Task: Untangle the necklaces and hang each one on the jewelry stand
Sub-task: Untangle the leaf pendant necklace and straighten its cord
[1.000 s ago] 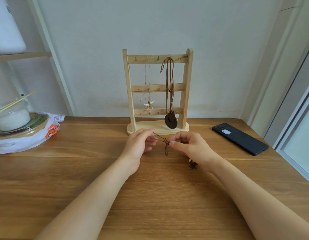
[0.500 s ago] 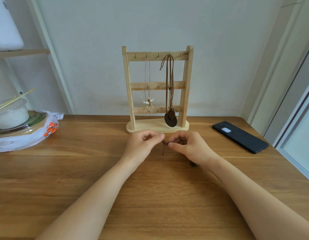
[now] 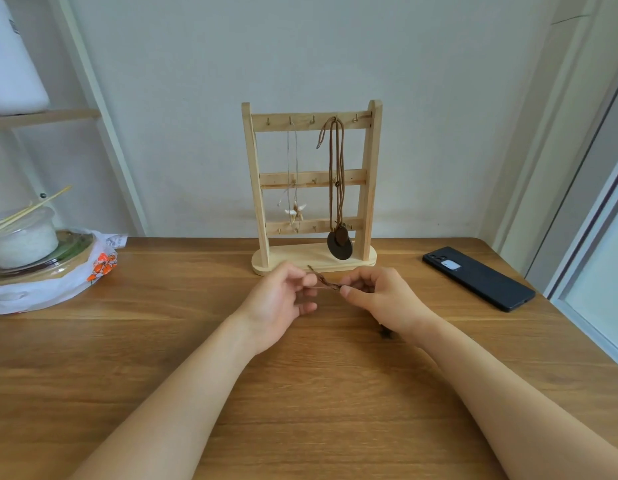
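Hands spread, cord [image 3: 326, 283] taut btwn both (pinched)

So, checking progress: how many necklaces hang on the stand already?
2: a thin pale necklace on the second top hook from the left, and a brown cord necklace on the fourth. None seem hidden.

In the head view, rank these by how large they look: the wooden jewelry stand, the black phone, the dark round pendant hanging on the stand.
1. jewelry stand
2. black phone
3. dark round pendant

The phone lies slightly nearer the camera, but the order is still clear.
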`<act>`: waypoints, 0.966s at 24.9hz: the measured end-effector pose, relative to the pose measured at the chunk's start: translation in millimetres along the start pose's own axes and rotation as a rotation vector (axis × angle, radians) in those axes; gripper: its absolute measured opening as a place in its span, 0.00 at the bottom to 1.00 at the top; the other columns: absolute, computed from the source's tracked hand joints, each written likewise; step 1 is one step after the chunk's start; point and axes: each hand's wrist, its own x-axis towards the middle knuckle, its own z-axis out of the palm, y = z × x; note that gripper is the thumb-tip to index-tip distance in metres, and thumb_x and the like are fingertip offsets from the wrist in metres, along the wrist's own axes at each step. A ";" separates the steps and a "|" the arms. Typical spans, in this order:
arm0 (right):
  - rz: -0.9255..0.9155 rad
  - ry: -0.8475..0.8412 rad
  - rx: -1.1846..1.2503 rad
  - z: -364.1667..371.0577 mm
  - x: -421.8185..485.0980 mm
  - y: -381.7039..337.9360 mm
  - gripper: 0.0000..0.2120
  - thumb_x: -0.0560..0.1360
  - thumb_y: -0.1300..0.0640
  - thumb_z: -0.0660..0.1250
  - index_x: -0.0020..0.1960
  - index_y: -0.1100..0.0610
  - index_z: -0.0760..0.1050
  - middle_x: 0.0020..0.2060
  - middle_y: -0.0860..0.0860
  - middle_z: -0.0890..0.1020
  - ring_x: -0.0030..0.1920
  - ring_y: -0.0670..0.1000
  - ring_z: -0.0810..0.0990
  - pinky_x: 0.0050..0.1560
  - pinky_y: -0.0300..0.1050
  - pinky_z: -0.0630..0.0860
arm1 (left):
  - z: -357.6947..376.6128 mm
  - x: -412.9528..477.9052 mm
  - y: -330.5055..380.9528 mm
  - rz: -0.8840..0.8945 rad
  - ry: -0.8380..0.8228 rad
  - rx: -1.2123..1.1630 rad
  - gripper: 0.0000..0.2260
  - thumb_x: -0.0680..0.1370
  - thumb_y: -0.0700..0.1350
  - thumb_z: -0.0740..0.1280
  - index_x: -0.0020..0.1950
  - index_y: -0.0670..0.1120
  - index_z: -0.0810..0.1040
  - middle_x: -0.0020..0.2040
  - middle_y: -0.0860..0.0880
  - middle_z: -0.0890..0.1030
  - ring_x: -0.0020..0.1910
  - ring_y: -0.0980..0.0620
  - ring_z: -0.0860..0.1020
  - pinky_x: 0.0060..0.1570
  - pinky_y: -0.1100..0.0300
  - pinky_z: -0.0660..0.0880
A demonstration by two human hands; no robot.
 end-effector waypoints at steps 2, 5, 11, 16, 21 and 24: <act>-0.002 0.011 -0.009 -0.2 1.3 0.4 0.03 0.78 0.58 0.71 0.50 0.53 0.83 0.40 0.48 0.83 0.39 0.40 0.77 0.43 0.33 0.75 | -4.4 1.8 3.5 -0.006 0.120 -0.204 0.06 0.77 0.47 0.60 0.42 0.47 0.73 0.38 0.50 0.75 0.48 0.48 0.71 0.52 0.52 0.71; 0.003 -0.004 -0.043 1.7 -0.1 1.8 0.04 0.78 0.58 0.72 0.51 0.52 0.83 0.44 0.49 0.85 0.44 0.45 0.81 0.49 0.38 0.78 | -5.1 6.0 -3.2 -0.001 0.342 -0.171 0.04 0.77 0.43 0.68 0.44 0.43 0.79 0.46 0.46 0.80 0.48 0.48 0.78 0.48 0.55 0.77; -0.031 -0.025 -0.045 -0.1 -0.1 1.6 0.03 0.77 0.58 0.72 0.50 0.52 0.83 0.44 0.51 0.85 0.47 0.52 0.82 0.53 0.44 0.79 | 0.3 4.2 -0.8 0.064 0.351 -0.050 0.03 0.82 0.38 0.65 0.52 0.43 0.78 0.51 0.42 0.86 0.50 0.44 0.85 0.53 0.52 0.81; -0.041 -0.023 -0.040 3.1 -0.3 1.2 0.02 0.77 0.59 0.72 0.49 0.53 0.83 0.42 0.50 0.84 0.42 0.46 0.79 0.49 0.42 0.77 | 5.1 0.6 4.3 0.036 0.211 -0.200 0.06 0.81 0.35 0.63 0.53 0.45 0.77 0.41 0.46 0.81 0.37 0.50 0.80 0.37 0.59 0.75; -0.041 -0.024 -0.063 2.7 -0.7 1.1 0.03 0.77 0.58 0.72 0.50 0.52 0.83 0.43 0.48 0.85 0.43 0.44 0.80 0.47 0.36 0.78 | 2.9 -1.4 -2.2 0.108 0.345 0.246 0.05 0.77 0.41 0.72 0.51 0.49 0.83 0.48 0.51 0.83 0.36 0.55 0.76 0.30 0.64 0.69; -0.064 -0.024 -0.075 2.8 -2.7 0.1 0.03 0.77 0.58 0.72 0.50 0.52 0.83 0.42 0.47 0.84 0.41 0.42 0.80 0.46 0.35 0.77 | 2.7 -2.5 -6.8 0.258 0.353 0.529 0.03 0.76 0.44 0.73 0.47 0.52 0.85 0.46 0.58 0.85 0.45 0.62 0.81 0.46 0.64 0.73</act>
